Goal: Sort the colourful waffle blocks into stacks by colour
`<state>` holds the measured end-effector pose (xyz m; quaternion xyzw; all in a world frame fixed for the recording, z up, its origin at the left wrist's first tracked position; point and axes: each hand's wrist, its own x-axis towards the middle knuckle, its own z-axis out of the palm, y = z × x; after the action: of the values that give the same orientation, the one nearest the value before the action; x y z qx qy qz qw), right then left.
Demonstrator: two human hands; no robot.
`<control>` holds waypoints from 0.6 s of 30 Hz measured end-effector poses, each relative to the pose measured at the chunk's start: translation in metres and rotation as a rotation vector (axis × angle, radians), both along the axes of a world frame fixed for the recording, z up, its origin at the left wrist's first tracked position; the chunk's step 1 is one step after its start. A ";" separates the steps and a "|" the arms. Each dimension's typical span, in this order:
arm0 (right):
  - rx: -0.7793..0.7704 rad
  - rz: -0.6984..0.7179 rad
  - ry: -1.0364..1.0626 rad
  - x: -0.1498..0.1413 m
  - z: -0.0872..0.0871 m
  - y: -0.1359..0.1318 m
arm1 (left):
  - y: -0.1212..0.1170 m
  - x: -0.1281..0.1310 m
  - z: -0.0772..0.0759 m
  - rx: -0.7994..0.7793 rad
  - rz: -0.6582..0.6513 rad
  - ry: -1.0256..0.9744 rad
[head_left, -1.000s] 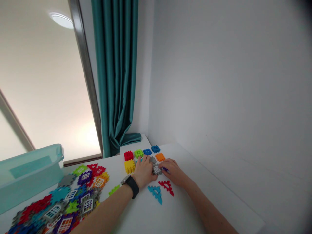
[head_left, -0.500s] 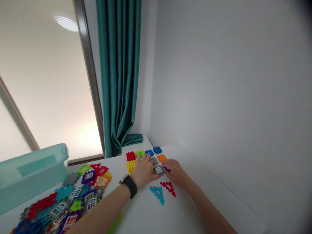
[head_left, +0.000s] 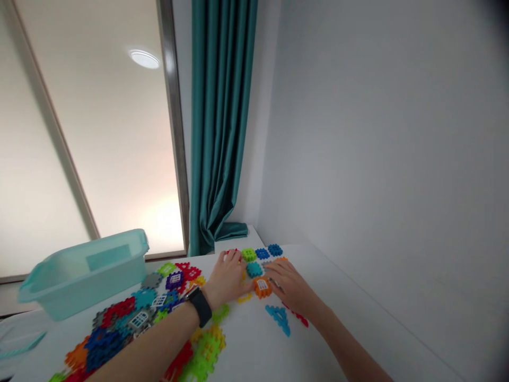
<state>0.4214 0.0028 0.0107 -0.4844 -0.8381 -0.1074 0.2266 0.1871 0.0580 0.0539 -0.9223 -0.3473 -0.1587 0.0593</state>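
An orange interlocking tile with a white window insert (head_left: 262, 287) lies flat between my hands. My left hand (head_left: 227, 277) is open, its fingers spread over red and yellow tiles at the left of the group; its thumb reaches to the orange tile's left edge. My right hand (head_left: 292, 284) is bent at the tile's right edge, closed around something small and greyish, mostly hidden by the fingers. Just beyond is a turquoise tile (head_left: 254, 269). Behind it are a lime tile (head_left: 249, 254), a blue tile (head_left: 262, 253) and a darker blue tile (head_left: 275, 250).
A light blue triangular piece (head_left: 279, 318) lies nearer me, beside a red piece (head_left: 299, 315) partly under my right wrist. Many mixed tiles (head_left: 115, 313) spread left, around my left forearm. A turquoise plastic bin (head_left: 95, 284) stands behind them. The wall (head_left: 358, 159) borders the right.
The view has turned left, so everything sits further right. Where a grey window tile lay between my hands, an orange window tile now shows, with a turquoise tile beyond it.
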 end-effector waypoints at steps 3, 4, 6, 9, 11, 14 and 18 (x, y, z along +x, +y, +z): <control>-0.027 0.032 -0.022 -0.020 0.008 0.003 | 0.000 -0.028 0.006 0.002 0.046 0.004; -0.033 0.041 -0.026 -0.027 0.011 0.004 | 0.000 -0.038 0.008 0.000 0.056 0.011; -0.044 0.065 -0.026 -0.042 0.017 0.007 | 0.000 -0.058 0.011 -0.015 0.092 0.023; -0.071 0.118 -0.023 -0.066 0.021 0.011 | -0.002 -0.088 0.013 -0.027 0.137 0.026; -0.094 0.154 -0.020 -0.083 0.021 0.015 | -0.005 -0.106 0.013 -0.032 0.164 0.025; -0.133 0.192 -0.014 -0.107 0.018 0.019 | -0.010 -0.131 0.009 -0.044 0.194 0.024; -0.220 0.236 -0.001 -0.138 0.013 0.021 | -0.019 -0.160 0.000 -0.097 0.226 0.000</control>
<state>0.2837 0.0234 0.0241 -0.4043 -0.8960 0.0124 0.1829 0.0266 0.0388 0.0540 -0.8790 -0.4563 -0.1343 0.0322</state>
